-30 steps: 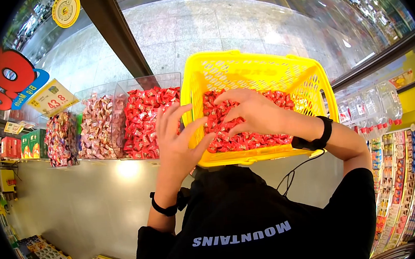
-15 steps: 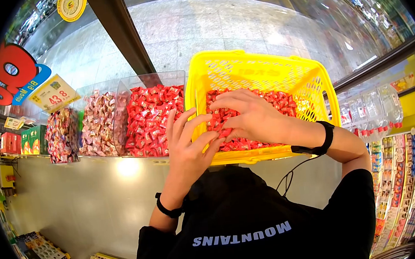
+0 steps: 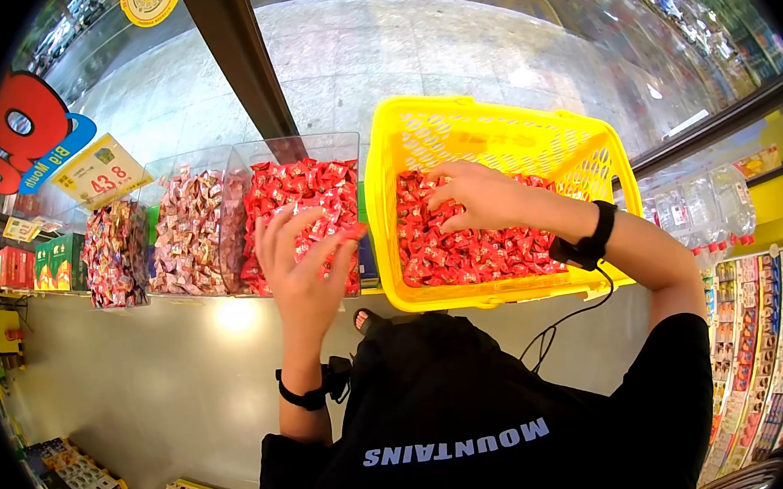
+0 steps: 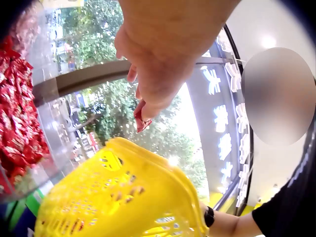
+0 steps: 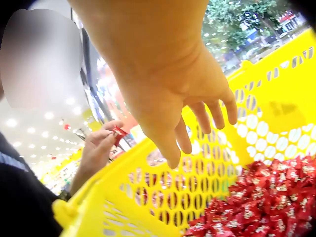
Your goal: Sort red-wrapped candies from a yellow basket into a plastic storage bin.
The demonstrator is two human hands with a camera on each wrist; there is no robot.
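Between thumb and index finger, the left hand pinches one red-wrapped candy over the clear bin of red candies. The left wrist view shows that candy at the left hand's fingertips, above the basket's rim. Over the yellow basket, the right hand hangs with spread, bent fingers and nothing between them. Many red candies lie in the basket. In the right wrist view the right hand is inside the basket's rim, above the candies.
More clear bins of wrapped candies stand to the left, with a price sign above them. Plastic bottles are right of the basket. A window frame rises behind. Stocked shelves line the right side.
The left hand came close to the right hand at the basket, then moved left with a candy pinched. The right hand's fingers have parted and lifted slightly away from the candies.
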